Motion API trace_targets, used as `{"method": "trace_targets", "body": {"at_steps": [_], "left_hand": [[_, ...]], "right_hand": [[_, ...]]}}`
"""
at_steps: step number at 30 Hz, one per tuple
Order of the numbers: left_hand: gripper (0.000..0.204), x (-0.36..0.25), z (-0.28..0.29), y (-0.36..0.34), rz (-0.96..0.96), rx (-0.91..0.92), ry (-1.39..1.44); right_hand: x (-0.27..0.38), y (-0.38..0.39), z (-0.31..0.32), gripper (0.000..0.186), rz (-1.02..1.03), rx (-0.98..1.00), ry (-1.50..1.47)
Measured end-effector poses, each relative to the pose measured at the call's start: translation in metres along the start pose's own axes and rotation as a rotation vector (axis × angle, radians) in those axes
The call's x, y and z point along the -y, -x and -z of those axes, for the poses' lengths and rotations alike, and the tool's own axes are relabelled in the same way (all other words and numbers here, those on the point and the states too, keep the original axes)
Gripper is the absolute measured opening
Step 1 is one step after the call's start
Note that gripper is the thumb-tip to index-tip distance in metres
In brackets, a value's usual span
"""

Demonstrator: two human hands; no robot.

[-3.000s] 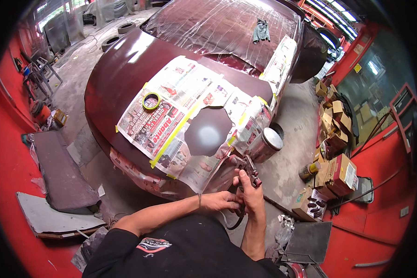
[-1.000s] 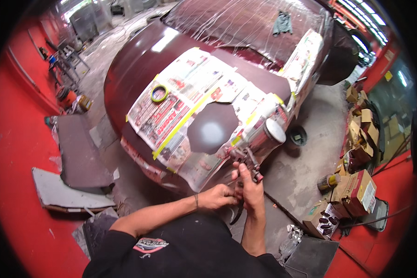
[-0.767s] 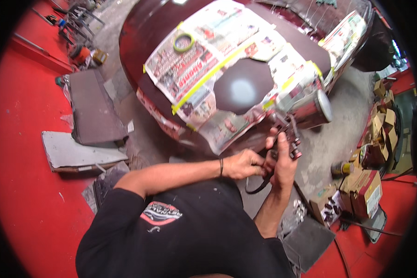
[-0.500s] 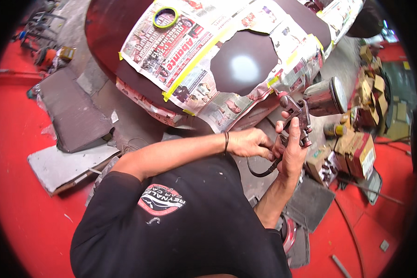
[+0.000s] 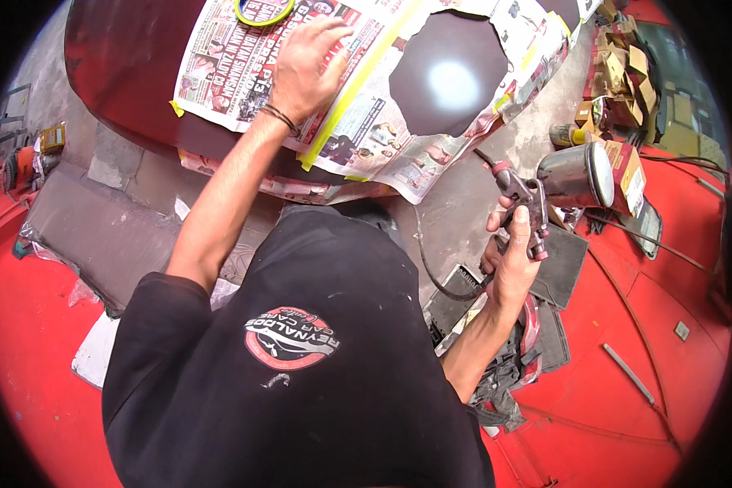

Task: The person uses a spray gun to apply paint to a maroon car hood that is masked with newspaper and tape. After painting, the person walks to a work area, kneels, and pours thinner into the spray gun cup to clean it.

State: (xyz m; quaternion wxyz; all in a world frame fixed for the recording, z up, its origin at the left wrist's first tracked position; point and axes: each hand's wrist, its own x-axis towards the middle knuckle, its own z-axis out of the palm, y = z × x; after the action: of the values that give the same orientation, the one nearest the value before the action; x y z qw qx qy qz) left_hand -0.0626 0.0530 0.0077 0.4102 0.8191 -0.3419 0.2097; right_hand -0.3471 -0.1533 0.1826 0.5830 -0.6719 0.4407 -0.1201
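1 head-worn fisheye view, looking steeply down and slightly forward over the person's own chest. Close range: black shirt (image 5: 301,382) fills the lower middle, masked car panel (image 5: 138,73) runs along the top edge, red floor (image 5: 659,325) at both sides. Rim bends and darkens.

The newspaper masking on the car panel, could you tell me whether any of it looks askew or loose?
Yes. The lower edge of the newspaper masking hangs free and curled off the dark red panel, unlike the taped upper sheets. The left hand presses on the paper; the right hand holds the spray gun off to the side.
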Motion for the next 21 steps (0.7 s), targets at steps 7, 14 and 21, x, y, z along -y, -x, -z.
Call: {"method": "trace_targets", "body": {"at_steps": [7,14,21], "left_hand": [[0.038,0.024,-0.013,-0.001,-0.032,0.037,-0.200],[0.036,0.025,-0.014,0.000,-0.003,0.043,-0.209],[0.035,0.027,-0.016,0.003,0.000,0.033,-0.222]], "right_hand": [[0.008,0.004,-0.008,0.039,-0.026,0.049,0.068],[0.016,-0.007,-0.006,0.039,-0.012,-0.011,0.044],[0.017,-0.010,-0.005,0.039,-0.021,-0.010,0.069]]}}
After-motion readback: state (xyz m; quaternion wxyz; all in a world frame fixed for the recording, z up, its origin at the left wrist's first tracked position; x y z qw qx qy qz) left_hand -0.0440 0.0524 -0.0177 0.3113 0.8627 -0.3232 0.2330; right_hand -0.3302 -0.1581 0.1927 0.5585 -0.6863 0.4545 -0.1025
